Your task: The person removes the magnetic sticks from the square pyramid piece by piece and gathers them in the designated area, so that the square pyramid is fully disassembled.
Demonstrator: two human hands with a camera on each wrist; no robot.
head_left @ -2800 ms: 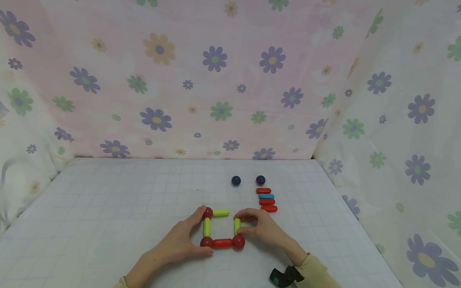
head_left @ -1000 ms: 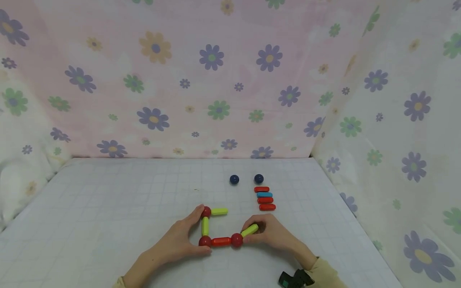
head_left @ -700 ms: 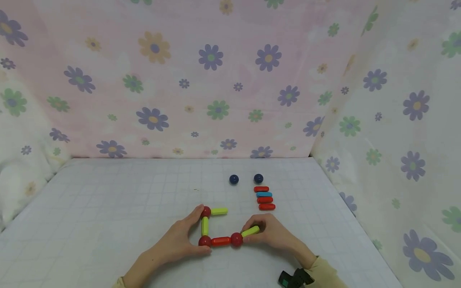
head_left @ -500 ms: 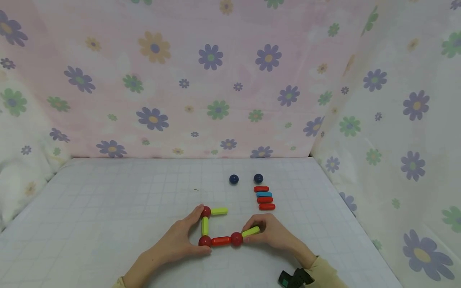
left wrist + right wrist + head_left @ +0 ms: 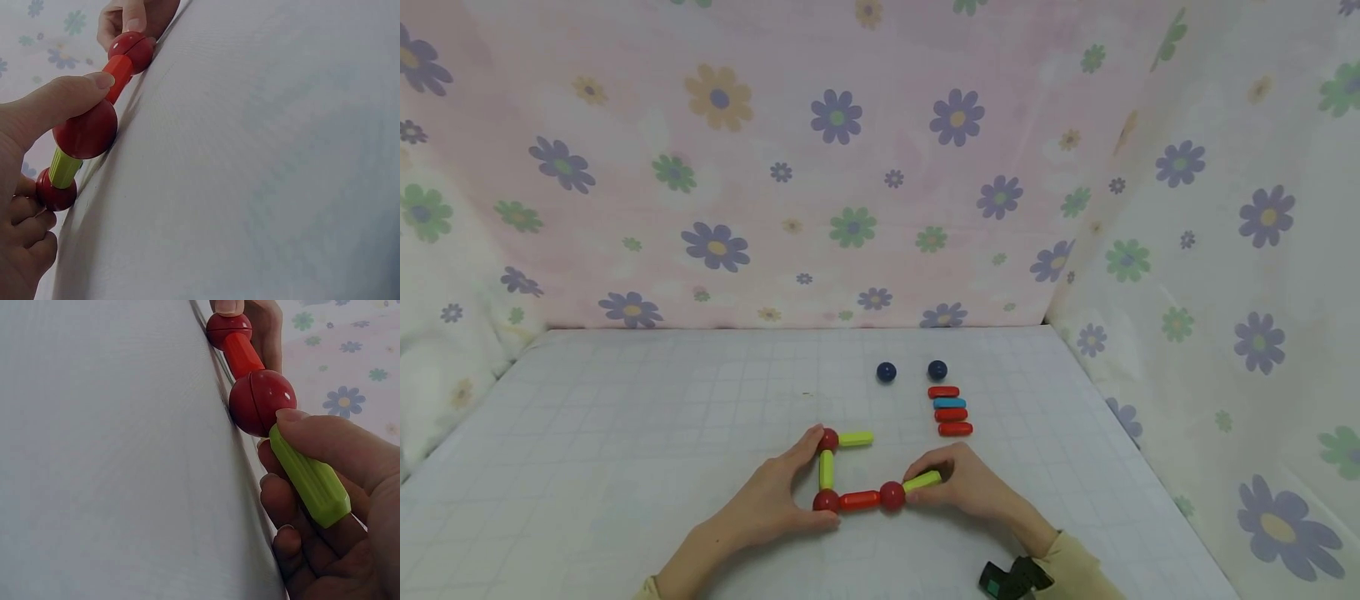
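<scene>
On the table lies a chain of toy building rods and red balls. Its left side, a yellow-green rod [image 5: 827,471] between the near-left red ball [image 5: 826,501] and the far-left red ball [image 5: 828,439], is held by my left hand [image 5: 778,493], thumb at the near ball, fingers at the far one. Another yellow-green rod [image 5: 856,438] extends rightward from the far ball. A red rod [image 5: 859,500] joins the near-left ball to the right red ball [image 5: 892,496]. My right hand [image 5: 964,487] pinches a yellow-green rod [image 5: 309,478] at that ball, slanting away to the right.
Two dark blue balls [image 5: 886,372] sit farther back. Right of centre, several red rods [image 5: 955,429] and one blue rod [image 5: 950,403] lie in a column. A black device [image 5: 1015,577] is by the right sleeve. Flowered cloth [image 5: 850,167] walls the table's back and sides.
Since the oldest frame, the right hand's yellow-green rod has swung from pointing away to slanting right, and that hand has shifted slightly right. The left hand keeps its hold. The last half second shows almost no motion.
</scene>
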